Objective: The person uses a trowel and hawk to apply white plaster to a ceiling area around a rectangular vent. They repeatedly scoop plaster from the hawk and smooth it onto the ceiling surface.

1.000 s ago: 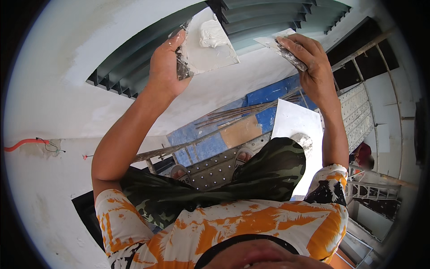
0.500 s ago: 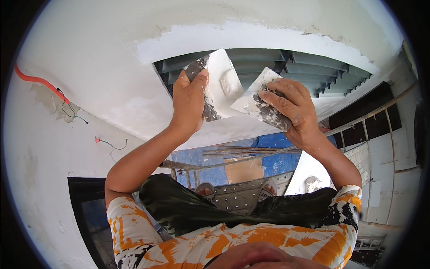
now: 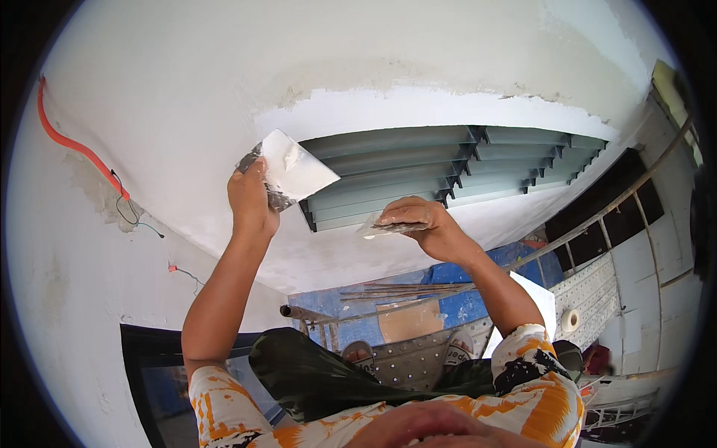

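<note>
My left hand (image 3: 250,196) is closed around the dark, putty-caked edge of a flat plastering trowel (image 3: 302,170). Its pale face carries a small lump of white putty (image 3: 293,162). Lower and to the right, my right hand (image 3: 435,230) grips a putty knife (image 3: 392,226), seen nearly edge-on, its blade tip pointing left. That blade is just in front of the wall below the louvred window (image 3: 388,168); whether it touches cannot be told. A band of fresh white putty (image 3: 418,106) runs along the wall over the window.
I stand on a perforated metal scaffold platform (image 3: 407,357) with a rail (image 3: 620,201) on the right. A white board (image 3: 534,299) and a tape roll (image 3: 570,320) lie there. Blue sheeting (image 3: 328,278) is below. Red conduit (image 3: 71,142) and loose wires (image 3: 136,218) stick out at left.
My hands have moved apart: the left one left and slightly down with the trowel, the right one down and left. The putty knife has turned edge-on. My view has shifted too.
</note>
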The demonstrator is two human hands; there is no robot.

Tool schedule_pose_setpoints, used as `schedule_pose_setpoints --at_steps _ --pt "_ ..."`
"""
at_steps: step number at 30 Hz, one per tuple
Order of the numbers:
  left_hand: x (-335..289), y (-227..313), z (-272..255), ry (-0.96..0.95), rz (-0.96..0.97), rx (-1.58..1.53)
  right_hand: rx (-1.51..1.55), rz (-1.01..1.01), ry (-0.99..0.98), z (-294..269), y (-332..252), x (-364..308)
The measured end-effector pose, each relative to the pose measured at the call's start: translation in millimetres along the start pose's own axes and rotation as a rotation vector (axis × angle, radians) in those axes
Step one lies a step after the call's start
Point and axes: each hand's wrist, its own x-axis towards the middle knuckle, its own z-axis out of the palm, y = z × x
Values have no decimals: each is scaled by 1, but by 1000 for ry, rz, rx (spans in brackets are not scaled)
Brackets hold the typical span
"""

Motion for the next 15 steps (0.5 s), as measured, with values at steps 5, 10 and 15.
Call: schedule_pose_setpoints --at_steps 5,10,15 --pt "-70 17 -37 -80 -42 -290 719 244 744 -52 74 10" --pt "-135 -20 -61 -116 -111 -187 -212 499 1232 -200 143 51" --pt "-129 -22 -63 -165 -140 -239 -762 669 1272 -193 145 142"
